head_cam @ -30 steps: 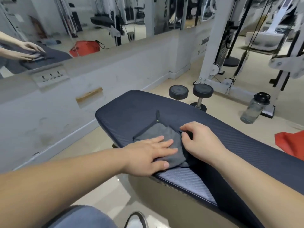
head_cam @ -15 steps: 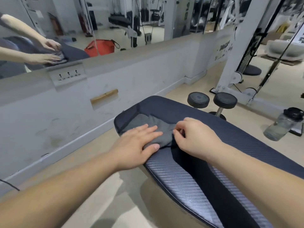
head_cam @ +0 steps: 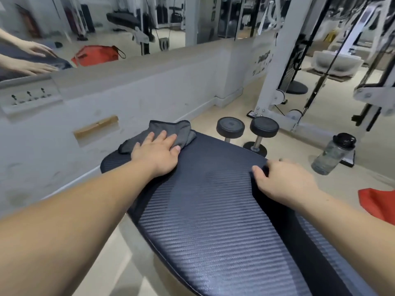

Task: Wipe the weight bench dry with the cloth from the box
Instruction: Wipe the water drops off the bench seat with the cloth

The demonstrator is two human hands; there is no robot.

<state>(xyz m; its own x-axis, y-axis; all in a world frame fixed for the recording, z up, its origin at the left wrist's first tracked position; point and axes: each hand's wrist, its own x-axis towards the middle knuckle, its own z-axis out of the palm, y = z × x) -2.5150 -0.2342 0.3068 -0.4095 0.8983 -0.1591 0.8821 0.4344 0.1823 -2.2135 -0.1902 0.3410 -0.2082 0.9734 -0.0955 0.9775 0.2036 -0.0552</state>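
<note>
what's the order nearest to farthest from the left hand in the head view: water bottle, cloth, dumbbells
1. cloth, pressed under the left hand at the far end of the weight bench.
2. dumbbells, upright on the floor just beyond the bench, to the right.
3. water bottle, on the floor farther right.

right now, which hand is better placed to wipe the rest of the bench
Left. The left hand lies flat on the cloth at the far end of the bench; the right hand holds its edge, off the cloth.
</note>
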